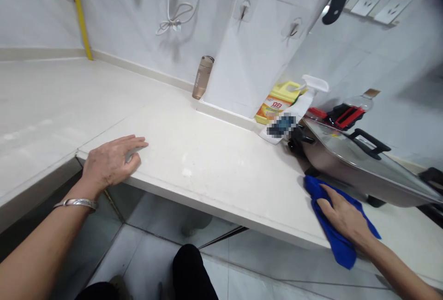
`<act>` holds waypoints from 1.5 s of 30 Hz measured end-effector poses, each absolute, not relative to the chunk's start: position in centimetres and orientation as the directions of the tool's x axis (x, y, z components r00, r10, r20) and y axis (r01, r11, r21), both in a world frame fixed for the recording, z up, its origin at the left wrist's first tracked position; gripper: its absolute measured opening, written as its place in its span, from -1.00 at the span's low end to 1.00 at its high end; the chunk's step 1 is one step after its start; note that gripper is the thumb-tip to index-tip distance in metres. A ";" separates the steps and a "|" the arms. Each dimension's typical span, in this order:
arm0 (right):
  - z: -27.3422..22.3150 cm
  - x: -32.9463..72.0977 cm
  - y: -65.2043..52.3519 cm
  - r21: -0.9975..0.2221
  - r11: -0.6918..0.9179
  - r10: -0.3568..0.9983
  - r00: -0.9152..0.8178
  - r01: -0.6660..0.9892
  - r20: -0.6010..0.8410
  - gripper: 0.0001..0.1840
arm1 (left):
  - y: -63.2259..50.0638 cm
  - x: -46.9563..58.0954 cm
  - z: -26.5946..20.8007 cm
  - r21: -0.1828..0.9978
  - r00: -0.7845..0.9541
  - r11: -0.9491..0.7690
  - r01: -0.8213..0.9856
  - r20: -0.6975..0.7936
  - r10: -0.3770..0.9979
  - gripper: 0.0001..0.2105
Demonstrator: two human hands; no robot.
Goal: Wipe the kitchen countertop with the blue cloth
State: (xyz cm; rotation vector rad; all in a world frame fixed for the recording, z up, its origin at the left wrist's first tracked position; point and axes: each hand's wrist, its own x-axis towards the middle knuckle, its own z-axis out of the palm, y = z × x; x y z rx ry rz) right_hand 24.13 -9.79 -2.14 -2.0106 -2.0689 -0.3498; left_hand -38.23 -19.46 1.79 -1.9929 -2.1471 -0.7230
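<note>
Resting at the front edge of the white countertop (207,152), the left hand (110,159) is being held open, thumb apart from fingers, with nothing being grasped. Farther right, the white spray bottle (302,106) is being crowded by the yellow detergent jug (277,101) and the lidded pan (346,164); by a wide sweep, it could be toppled. Before the pan, the blue cloth (332,240) is being covered by the right hand (344,217); whether it is being clamped or merely pressed cannot be told. With its lower end being draped over the front edge, hold could be lost; by a snagged fold, the pan could be nudged. At left, movement is being limited by the counter's inner corner; between the hands, broad open room is being offered; at right, space is being narrowed by the pan.
</note>
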 end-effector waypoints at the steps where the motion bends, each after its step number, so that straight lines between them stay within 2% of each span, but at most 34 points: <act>1: -2.1 22.5 -9.3 -0.003 0.076 0.942 -0.071 0.997 0.327 -0.33 | -19.5 -38.2 1.8 0.256 -0.122 0.015 0.967 0.406 0.906 -0.57; 8: -1.1 10.9 -4.2 -0.073 0.313 0.905 -0.274 0.947 0.324 -0.38 | -19.4 -38.4 1.2 0.267 -0.116 -0.007 0.964 0.443 0.889 -0.58; 19: 1.1 -5.7 2.5 -0.144 0.410 0.889 -0.359 0.901 0.284 -0.38 | -19.5 -38.3 1.1 0.266 -0.124 -0.003 0.964 0.459 0.880 -0.58; 27: 1.3 -13.6 2.4 -0.145 0.698 0.709 -0.647 0.702 0.281 -0.35 | -19.4 -38.6 0.8 0.243 -0.112 -0.004 0.970 0.462 0.880 -0.57; 32: 0.8 -14.2 0.6 -0.170 0.796 0.604 -0.739 0.581 0.300 -0.35 | -19.6 -38.7 1.0 0.250 -0.093 -0.032 0.968 0.473 0.876 -0.57; 38: 0.2 -10.2 -2.3 -0.276 0.838 0.542 -0.774 0.471 0.326 -0.37 | -19.8 -38.4 1.4 0.252 -0.088 -0.035 0.967 0.461 0.883 -0.57; 45: -0.3 -1.1 -3.8 -0.371 0.795 0.590 -0.755 0.480 0.286 -0.40 | -19.9 -38.3 1.6 0.285 -0.112 -0.023 0.958 0.448 0.887 -0.58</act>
